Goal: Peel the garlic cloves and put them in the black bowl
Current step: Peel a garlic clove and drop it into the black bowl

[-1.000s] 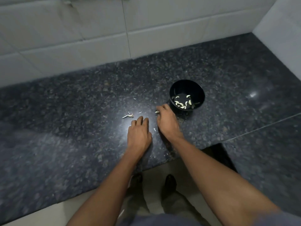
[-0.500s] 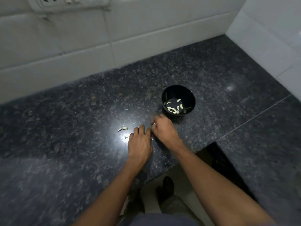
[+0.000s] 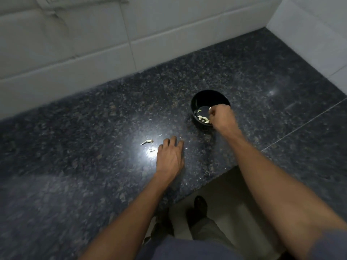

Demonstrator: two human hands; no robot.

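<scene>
Fingers (image 3: 213,114) of the right hand (image 3: 222,118) curl over the black bowl (image 3: 201,97), pinching a pale garlic clove (image 3: 210,108).
Peeled cloves (image 3: 203,119) lie inside the bowl, which stands on the dark granite counter (image 3: 93,128). Nearer, the left hand (image 3: 170,159) rests flat with fingers straight, beside a scrap of peel (image 3: 147,142).

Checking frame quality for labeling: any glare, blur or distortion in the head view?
Head view: a bright glare patch on the countertop just left of the left hand; dim overall; the right hand over the black bowl looks slightly soft; wide-angle bending of the tile lines; forearms blur near the bottom edge.
</scene>
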